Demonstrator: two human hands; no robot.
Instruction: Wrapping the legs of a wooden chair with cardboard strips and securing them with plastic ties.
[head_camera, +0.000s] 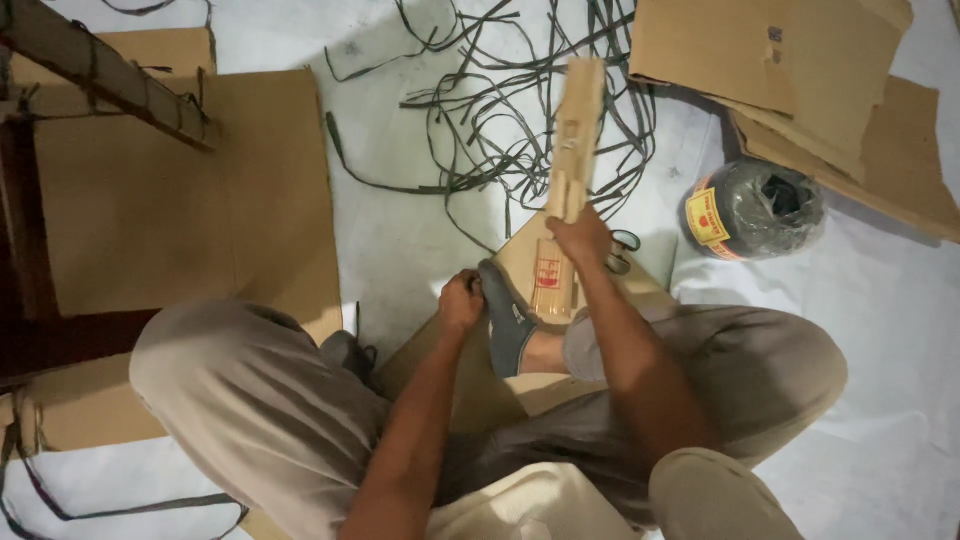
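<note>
My right hand (580, 237) grips the lower end of a folded stack of brown cardboard (577, 135) that stands tilted up off the floor. My left hand (461, 302) is closed against the edge of another cardboard piece (530, 262) lying under my foot; what it holds is hidden. My foot in a grey slip-on shoe (506, 320) presses on that cardboard. I sit with knees bent, in beige trousers.
A tangle of dark plastic strapping (520, 110) lies ahead. A roll of dark strapping (755, 208) sits at right. Flattened cardboard sheets lie at left (180, 190) and upper right (780, 60). White sheeting (900, 330) covers the floor.
</note>
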